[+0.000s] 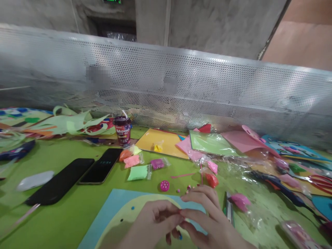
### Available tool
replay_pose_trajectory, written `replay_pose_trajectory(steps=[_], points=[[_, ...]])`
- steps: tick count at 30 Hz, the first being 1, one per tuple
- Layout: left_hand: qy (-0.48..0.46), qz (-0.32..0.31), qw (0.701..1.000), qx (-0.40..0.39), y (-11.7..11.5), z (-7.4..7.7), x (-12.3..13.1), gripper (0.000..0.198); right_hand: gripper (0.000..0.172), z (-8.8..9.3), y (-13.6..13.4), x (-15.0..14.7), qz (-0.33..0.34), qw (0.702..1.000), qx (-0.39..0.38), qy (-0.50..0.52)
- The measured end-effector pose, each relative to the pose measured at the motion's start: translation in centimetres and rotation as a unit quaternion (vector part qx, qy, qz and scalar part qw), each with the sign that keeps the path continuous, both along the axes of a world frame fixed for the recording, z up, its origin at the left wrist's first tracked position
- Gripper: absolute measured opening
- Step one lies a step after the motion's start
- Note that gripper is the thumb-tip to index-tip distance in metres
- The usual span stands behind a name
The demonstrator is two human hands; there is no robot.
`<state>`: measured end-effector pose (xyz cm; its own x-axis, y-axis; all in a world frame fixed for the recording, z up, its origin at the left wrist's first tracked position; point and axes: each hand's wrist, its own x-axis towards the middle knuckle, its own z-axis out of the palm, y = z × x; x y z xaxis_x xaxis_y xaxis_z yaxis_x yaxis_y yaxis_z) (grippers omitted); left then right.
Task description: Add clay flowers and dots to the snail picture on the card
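My left hand and my right hand meet at the fingertips, thumb and fingers pinched together. What they pinch is too small to make out; a reddish spot shows there. Below them lies a blue sheet with a pale yellow rounded shape on it, dotted with small blue and black bits. Just beyond the hands are a pink round piece with pale dots and a few tiny pink balls. A cutter knife and a pink clay packet lie right of my right hand.
Several clay packets lie ahead. Left are a phone, a black power bank-like slab and a drink cup. Right are red-handled scissors and a dark-handled tool. A perforated metal panel stands behind.
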<state>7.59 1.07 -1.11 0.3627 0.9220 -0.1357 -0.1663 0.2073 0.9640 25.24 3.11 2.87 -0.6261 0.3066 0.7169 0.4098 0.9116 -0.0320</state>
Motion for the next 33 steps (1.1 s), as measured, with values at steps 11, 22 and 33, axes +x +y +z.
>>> replay_pose_trajectory(steps=[11,22,33], points=[[0.042,0.007,0.999,0.005,-0.38,0.66,0.03,0.032,0.004,0.11,-0.21,-0.2,-0.005,1.0,0.029,0.01],[0.054,0.022,0.998,0.028,-0.52,0.65,0.03,0.024,0.006,0.26,-0.17,-0.12,0.006,0.998,0.055,0.009],[0.026,0.025,0.999,0.03,-0.46,0.24,-0.11,0.019,0.005,-0.26,-0.39,-0.06,0.007,1.0,0.005,0.012]])
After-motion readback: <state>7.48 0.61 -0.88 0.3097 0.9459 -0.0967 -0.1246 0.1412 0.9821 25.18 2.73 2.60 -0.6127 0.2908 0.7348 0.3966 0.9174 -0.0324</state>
